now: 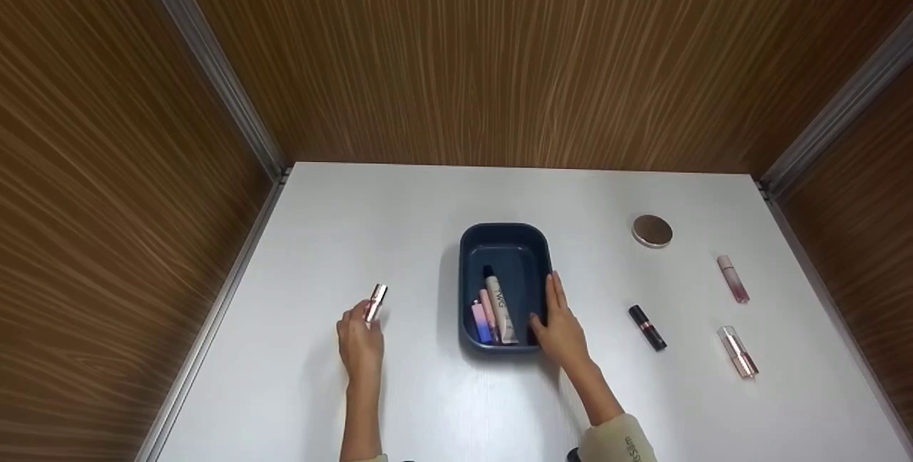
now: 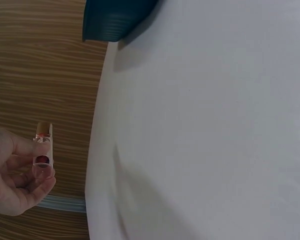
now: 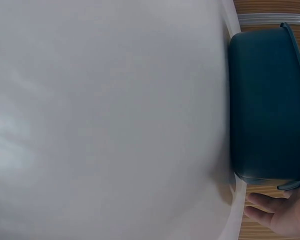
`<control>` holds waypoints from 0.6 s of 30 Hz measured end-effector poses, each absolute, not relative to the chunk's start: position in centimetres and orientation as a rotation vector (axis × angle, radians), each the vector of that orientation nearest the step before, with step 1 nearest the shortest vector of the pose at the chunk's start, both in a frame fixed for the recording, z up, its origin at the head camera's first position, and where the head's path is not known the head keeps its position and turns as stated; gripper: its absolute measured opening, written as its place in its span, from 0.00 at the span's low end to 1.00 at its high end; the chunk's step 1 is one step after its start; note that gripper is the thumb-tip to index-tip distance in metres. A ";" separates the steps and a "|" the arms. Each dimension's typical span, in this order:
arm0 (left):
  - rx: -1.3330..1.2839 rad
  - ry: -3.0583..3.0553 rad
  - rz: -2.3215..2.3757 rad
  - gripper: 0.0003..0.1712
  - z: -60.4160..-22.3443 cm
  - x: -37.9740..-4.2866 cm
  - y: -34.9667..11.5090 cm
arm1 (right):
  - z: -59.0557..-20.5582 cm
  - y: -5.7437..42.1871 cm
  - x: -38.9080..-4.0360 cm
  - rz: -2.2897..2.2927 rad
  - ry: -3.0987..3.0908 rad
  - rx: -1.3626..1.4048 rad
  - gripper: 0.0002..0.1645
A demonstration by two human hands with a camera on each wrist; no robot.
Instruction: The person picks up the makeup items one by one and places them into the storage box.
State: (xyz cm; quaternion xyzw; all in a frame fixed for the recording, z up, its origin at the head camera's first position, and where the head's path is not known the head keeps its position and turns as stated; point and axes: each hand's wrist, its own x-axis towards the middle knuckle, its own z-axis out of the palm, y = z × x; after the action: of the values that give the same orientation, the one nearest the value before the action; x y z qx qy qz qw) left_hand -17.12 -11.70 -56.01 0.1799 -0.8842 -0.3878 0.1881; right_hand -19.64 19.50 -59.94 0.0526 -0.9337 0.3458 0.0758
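My left hand [image 1: 361, 341] pinches a lipstick [image 1: 376, 302] between thumb and fingers, over the left part of the table. In the left wrist view the lipstick [image 2: 42, 150] has a clear section and a shiny metallic end. My right hand [image 1: 562, 330] holds the right wall of a dark blue storage bin [image 1: 505, 229], thumb over the rim and fingers along the outside. Inside the bin lie a white tube [image 1: 500, 305] with a dark cap, a pink lip gloss tube [image 1: 488, 309] and a pink-to-blue tube [image 1: 481, 323].
Right of the bin on the white table [image 1: 399, 212] lie a round compact [image 1: 652, 231], a black lipstick [image 1: 648, 328], a pink lip gloss [image 1: 733, 279] and a clear and rose-gold lipstick [image 1: 737, 352]. Wood-grain panels [image 1: 471, 55] enclose the table's back and sides.
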 end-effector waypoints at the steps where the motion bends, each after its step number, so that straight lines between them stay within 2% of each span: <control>1: 0.504 -2.487 -1.089 0.18 -56.0 -17.1 -11.7 | -59.9 19.5 -19.6 1.036 -2.800 0.158 0.46; 18: 0.472 -2.524 -1.091 0.20 -55.6 -17.0 -10.9 | -60.0 19.5 -19.7 1.033 -2.808 0.157 0.46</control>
State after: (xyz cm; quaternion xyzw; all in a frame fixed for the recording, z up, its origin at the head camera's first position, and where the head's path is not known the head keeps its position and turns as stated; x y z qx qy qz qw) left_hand -17.04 -10.88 -55.64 0.1667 -0.8907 -0.3850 0.1748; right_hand -19.72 19.54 -60.04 0.0524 -0.9347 0.3438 0.0730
